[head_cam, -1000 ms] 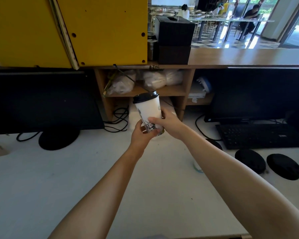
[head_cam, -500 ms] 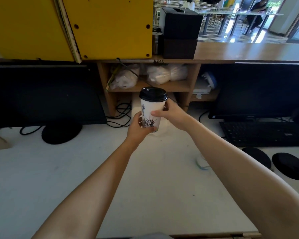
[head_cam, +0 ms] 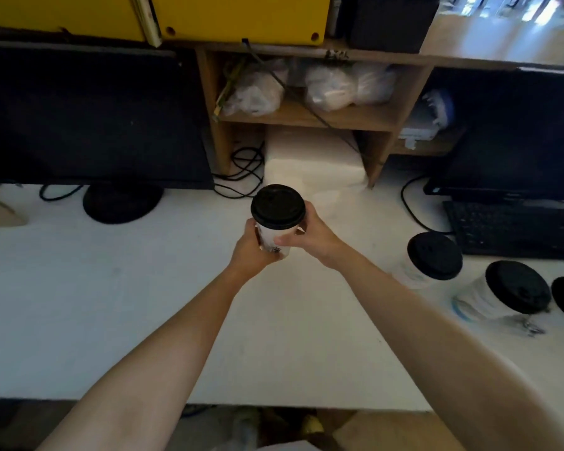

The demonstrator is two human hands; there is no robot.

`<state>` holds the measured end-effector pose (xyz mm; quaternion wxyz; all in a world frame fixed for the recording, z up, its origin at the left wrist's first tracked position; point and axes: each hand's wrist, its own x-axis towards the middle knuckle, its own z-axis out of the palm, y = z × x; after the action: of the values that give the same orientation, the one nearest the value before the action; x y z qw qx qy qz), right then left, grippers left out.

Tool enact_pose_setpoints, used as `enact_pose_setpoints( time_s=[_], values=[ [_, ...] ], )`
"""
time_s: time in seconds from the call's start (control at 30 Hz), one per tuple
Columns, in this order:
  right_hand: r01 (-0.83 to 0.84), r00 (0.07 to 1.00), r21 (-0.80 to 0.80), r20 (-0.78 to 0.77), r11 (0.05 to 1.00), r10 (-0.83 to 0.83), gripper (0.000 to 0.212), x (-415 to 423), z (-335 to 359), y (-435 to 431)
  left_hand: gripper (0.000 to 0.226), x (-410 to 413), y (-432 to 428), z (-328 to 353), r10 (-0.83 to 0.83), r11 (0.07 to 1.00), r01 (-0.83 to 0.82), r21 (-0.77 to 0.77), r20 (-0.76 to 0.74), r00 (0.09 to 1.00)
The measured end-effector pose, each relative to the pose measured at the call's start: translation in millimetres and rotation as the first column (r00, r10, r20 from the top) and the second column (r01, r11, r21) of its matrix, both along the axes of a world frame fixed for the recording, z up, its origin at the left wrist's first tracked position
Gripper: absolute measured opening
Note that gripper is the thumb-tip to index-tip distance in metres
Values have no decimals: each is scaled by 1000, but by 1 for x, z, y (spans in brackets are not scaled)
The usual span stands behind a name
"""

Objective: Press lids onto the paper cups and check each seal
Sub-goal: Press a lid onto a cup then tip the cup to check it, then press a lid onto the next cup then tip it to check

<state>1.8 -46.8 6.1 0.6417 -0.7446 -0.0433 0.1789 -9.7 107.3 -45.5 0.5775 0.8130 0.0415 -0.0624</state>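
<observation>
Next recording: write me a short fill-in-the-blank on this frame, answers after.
The left hand and right hand grip the held cup over the ____ table.
Its lid is ____ in colour.
The other lidded cups stand on the person's ____ side.
Missing: white; black; right.

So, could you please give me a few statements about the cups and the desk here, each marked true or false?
1. The left hand and the right hand both grip the paper cup. True.
2. That cup is uncovered. False: a black lid sits on it.
3. Other lidded cups stand on the desk to the person's right. True.
4. The keyboard lies left of the held cup. False: the keyboard lies to its right.
</observation>
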Motion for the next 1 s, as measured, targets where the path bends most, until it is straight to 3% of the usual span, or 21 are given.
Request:
enact_pose_setpoints(
  time_s=[0.23,0.53,0.77,1.0],
  values=[
    [0,999,-8,-43,1000,-1,84,-14,-40,16,86,-13,13,-38,28,992,-29,124,4,1000],
    [-22,999,-50,-45,999,19,86,-21,-45,20,82,-20,16,-45,14,995,-16,97,19,1000],
    [-20,996,-134,-89,991,8,83,-26,-35,20,80,-22,26,-33,-49,998,52,47,-57,997],
    [-56,980,-247,-200,967,6,72,-31,-22,-1,54,-29,40,-19,-60,880,179,440,-271,961]
  ],
)
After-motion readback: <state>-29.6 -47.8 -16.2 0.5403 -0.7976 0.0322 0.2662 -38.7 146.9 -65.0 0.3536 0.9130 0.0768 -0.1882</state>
